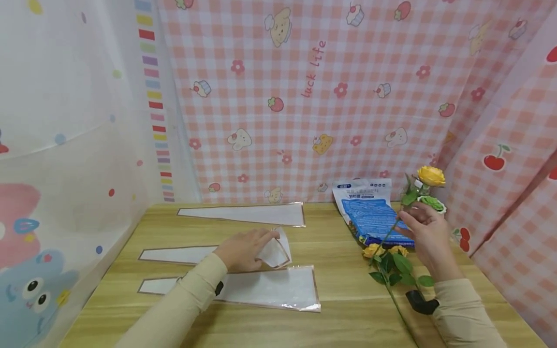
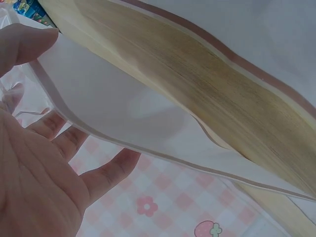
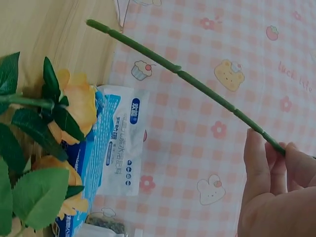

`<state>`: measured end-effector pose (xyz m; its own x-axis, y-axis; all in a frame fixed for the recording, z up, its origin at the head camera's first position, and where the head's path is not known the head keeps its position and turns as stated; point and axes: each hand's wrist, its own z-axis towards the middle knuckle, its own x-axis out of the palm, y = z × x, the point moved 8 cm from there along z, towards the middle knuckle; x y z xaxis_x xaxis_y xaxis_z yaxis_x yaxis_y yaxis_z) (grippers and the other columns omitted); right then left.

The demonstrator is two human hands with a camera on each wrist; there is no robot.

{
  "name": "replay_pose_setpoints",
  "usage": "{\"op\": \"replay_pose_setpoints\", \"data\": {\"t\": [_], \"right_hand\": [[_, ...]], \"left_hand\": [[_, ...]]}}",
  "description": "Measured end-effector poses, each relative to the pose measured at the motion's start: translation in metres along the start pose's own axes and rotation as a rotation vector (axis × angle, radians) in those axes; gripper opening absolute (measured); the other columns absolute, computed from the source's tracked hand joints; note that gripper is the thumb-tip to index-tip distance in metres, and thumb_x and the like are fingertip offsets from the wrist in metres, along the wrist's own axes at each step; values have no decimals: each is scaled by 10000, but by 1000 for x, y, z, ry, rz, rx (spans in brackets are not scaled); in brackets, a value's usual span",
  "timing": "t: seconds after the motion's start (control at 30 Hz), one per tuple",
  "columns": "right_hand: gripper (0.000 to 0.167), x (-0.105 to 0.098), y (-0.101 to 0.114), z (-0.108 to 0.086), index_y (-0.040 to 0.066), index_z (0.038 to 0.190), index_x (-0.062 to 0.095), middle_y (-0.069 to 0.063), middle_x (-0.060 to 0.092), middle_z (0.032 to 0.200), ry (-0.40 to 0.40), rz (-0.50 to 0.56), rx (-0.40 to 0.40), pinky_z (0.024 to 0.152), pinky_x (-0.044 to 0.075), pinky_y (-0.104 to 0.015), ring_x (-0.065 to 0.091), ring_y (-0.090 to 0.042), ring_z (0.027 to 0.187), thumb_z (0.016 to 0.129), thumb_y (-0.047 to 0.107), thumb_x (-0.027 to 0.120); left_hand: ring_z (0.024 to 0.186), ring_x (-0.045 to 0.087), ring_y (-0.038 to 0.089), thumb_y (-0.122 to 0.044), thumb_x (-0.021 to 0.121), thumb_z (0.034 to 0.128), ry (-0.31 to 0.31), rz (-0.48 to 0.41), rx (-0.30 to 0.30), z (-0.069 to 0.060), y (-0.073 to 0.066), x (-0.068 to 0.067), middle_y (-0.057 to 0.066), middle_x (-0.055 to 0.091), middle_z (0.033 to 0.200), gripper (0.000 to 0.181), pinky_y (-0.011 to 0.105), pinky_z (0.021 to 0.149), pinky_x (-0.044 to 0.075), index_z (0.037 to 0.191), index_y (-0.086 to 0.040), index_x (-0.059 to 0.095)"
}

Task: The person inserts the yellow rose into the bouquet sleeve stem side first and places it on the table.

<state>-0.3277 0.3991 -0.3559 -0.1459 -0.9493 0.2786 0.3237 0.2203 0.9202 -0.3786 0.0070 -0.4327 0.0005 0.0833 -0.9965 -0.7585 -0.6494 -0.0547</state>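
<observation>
My left hand [image 1: 247, 250] holds the wide end of a tapered white flower sleeve [image 1: 276, 251] with a brown border, lifted and bent up off the table. In the left wrist view, the thumb lies on one side of the sleeve's edge [image 2: 98, 126] and the fingers on the other. Between thumb and fingers, my right hand [image 1: 428, 234] pinches a green flower stem [image 3: 180, 71], whose bare end points away from the hand. A yellow rose [image 1: 431, 176] shows just above that hand; fingers hide where the stem leads. More yellow roses [image 3: 79, 108] with leaves lie below.
Two more tapered sleeves lie flat, one behind [image 1: 261, 213] and one in front [image 1: 274, 287]. A blue and white packet [image 1: 372, 217] lies at the back right, beside a white-green flower [image 1: 432, 204]. Patterned cloth [image 1: 304, 121] hangs behind the table.
</observation>
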Motion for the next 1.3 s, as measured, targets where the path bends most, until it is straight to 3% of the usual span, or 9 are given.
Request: {"op": "replay_pose_setpoints", "data": {"t": [0.2, 0.8, 1.03, 1.3], "right_hand": [[113, 10, -3, 2, 51, 1048, 641, -9, 698, 898, -11, 26, 3, 700, 615, -314, 709, -129, 844, 949, 1, 663], [127, 44, -12, 6, 43, 1060, 588, -10, 691, 917, -39, 37, -7, 723, 613, -308, 696, -128, 856, 959, -5, 647], [215, 54, -14, 6, -12, 1158, 530, -7, 679, 938, -44, 32, 1, 720, 614, -305, 686, -129, 855, 970, 8, 635], [280, 62, -17, 8, 96, 1225, 530, 7, 664, 994, -58, 4, 26, 708, 618, -320, 702, -126, 867, 974, 70, 652]], "left_hand": [[1241, 571, 221, -263, 721, 880, -16, -6, 20, 0, -4, -6, 55, 498, 1478, 699, 412, 969, 538, 1488, -220, 379], [1295, 547, 239, -300, 709, 886, -4, -3, -4, 2, -4, -3, 50, 474, 1514, 705, 437, 1008, 516, 1500, -237, 367], [1300, 544, 232, -314, 701, 892, 4, -1, -7, 3, -3, 0, 43, 475, 1513, 710, 444, 1009, 517, 1509, -242, 357], [1299, 543, 231, -293, 692, 889, 2, -1, -5, 6, -3, 1, 40, 470, 1513, 699, 446, 1011, 514, 1503, -238, 362]]}}
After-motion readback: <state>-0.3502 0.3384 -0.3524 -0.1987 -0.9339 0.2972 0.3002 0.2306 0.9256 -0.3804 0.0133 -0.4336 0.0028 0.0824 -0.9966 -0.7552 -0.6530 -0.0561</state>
